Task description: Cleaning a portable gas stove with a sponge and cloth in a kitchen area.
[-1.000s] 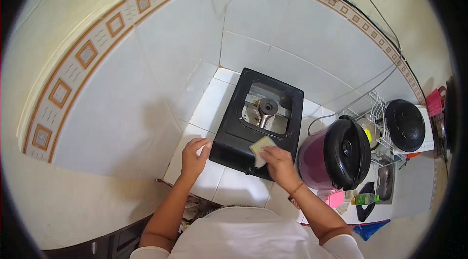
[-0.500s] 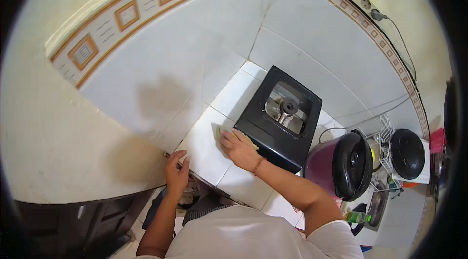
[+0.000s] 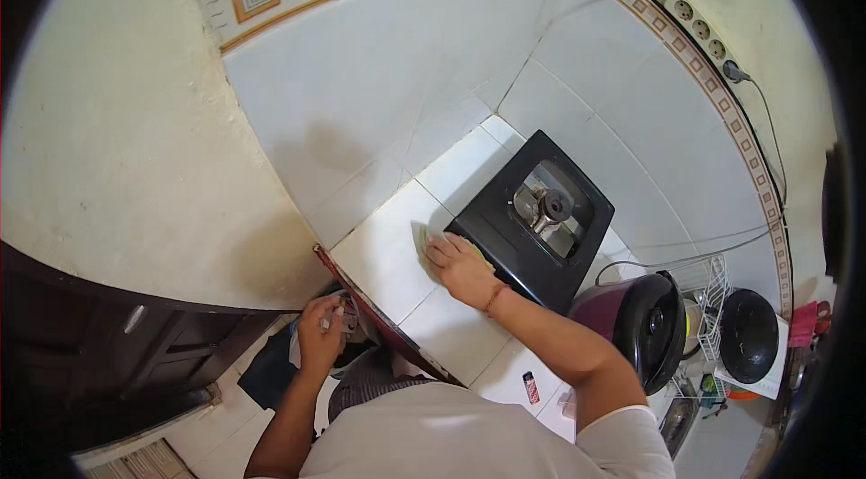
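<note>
A black single-burner gas stove [image 3: 505,249] stands at an angle on the white tiled counter [image 3: 388,253], its round burner showing in the square opening. At the stove's near left corner, my right hand [image 3: 465,271] presses a thin yellowish-green cloth [image 3: 420,238] against its front side. Part of the cloth is hidden under my fingers. Beyond the counter's left edge hangs my left hand [image 3: 320,333], fingers loosely bent and apart, seemingly with nothing in them. Pale and grey items lie behind that hand, too unclear to name.
A purple rice cooker [image 3: 600,309] with a black lid stands close right of the stove. A small red lighter [image 3: 531,387] lies on the near counter. Farther right are a white wire rack [image 3: 713,285] and a black pan [image 3: 749,335]. Dark wooden doors [image 3: 90,335] stand at left.
The view has shifted, bringing the lighter into sight. My left hand has dropped lower beside the counter's edge, its fingers more bent. My right hand stays with the cloth at the stove's corner.
</note>
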A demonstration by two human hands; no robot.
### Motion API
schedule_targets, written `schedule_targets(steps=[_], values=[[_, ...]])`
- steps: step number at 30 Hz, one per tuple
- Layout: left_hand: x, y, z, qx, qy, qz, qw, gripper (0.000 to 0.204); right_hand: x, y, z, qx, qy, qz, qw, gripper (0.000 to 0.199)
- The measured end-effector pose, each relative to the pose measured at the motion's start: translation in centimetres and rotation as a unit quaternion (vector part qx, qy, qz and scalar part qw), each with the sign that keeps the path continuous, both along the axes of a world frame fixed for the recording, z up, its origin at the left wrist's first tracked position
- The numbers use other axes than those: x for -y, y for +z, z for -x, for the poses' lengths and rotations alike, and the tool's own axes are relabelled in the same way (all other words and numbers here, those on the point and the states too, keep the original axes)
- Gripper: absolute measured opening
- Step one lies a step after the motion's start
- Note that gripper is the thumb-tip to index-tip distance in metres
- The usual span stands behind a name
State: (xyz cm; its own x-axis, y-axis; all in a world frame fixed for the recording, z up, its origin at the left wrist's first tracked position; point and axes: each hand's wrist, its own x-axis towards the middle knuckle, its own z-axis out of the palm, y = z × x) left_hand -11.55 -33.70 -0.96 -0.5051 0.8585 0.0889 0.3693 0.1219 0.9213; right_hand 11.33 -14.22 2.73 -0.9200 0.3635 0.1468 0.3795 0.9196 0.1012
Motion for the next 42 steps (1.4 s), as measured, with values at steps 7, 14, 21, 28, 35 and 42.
schedule_targets(steps=[7,14,21,28,35,42], values=[[1.9,-0.5,0.2,0.015,0.045,0.065,0.997,0.018,-3.0,2.4,0.0,-0.101,-0.017,0.053,0.993,0.023],[1.0,-2.6,-0.9,0.038,0.024,0.060,0.997,0.018,-6.1,3.0,6.8,0.134,-0.282,0.116,0.943,0.027],[-1.0,-3.2,-0.1,0.018,-0.021,0.038,0.999,0.019,0.5,0.4,-1.7,-0.031,0.005,0.037,0.999,0.023],[-2.1,-1.2,0.4,0.034,-0.045,0.047,0.997,0.019,3.5,3.7,-9.4,-0.169,-0.123,0.108,0.972,0.029],[-1.1,-1.4,-0.7,0.029,-0.067,0.031,0.997,0.017,5.6,4.8,-10.0,-0.170,-0.077,0.152,0.971,0.028],[-0.4,-0.6,-2.6,0.023,-0.096,-0.020,0.995,0.018,3.9,2.9,-8.1,0.053,-0.004,0.053,0.997,0.032]])
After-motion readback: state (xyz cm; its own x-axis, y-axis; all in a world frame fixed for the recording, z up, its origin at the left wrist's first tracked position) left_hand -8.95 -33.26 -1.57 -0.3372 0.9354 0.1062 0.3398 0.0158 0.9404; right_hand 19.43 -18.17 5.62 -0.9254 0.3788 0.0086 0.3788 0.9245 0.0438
